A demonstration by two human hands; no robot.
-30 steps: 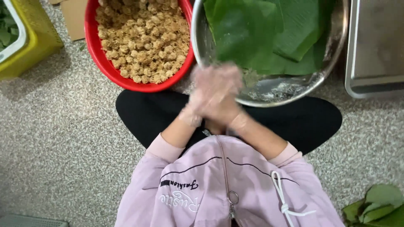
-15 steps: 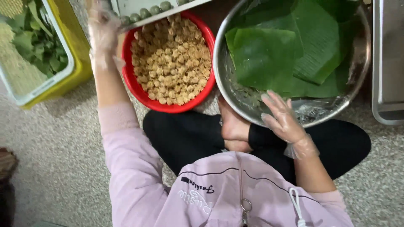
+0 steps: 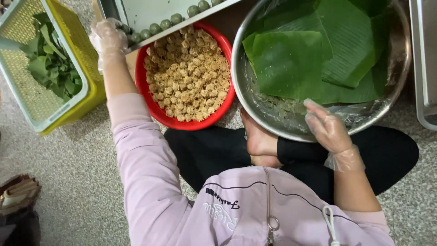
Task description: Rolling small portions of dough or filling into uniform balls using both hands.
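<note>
- The left hand (image 3: 108,37), in a thin clear glove, reaches far left to the corner of a flat metal tray (image 3: 150,13); its fingers curl at the tray's edge among the green balls (image 3: 175,19), but I cannot tell whether they grip one.
- The green balls sit in a row along the near edge of that tray.
- Just below the tray, a red bowl (image 3: 226,48) is heaped with small pale brown filling lumps (image 3: 189,77); the tray's edge overlaps its far rim.
- Right of it, a large steel basin (image 3: 248,102) holds folded green banana leaves (image 3: 314,54).
- The right hand (image 3: 328,130), also gloved, hangs open with fingers loosely spread over the near rim of the basin, holding nothing.
- At far left, a yellow crate (image 3: 84,89) carries a pale mesh basket (image 3: 27,95) with loose green leaves (image 3: 50,64).
- Another steel tray's edge (image 3: 421,68) shows at the far right.
</note>
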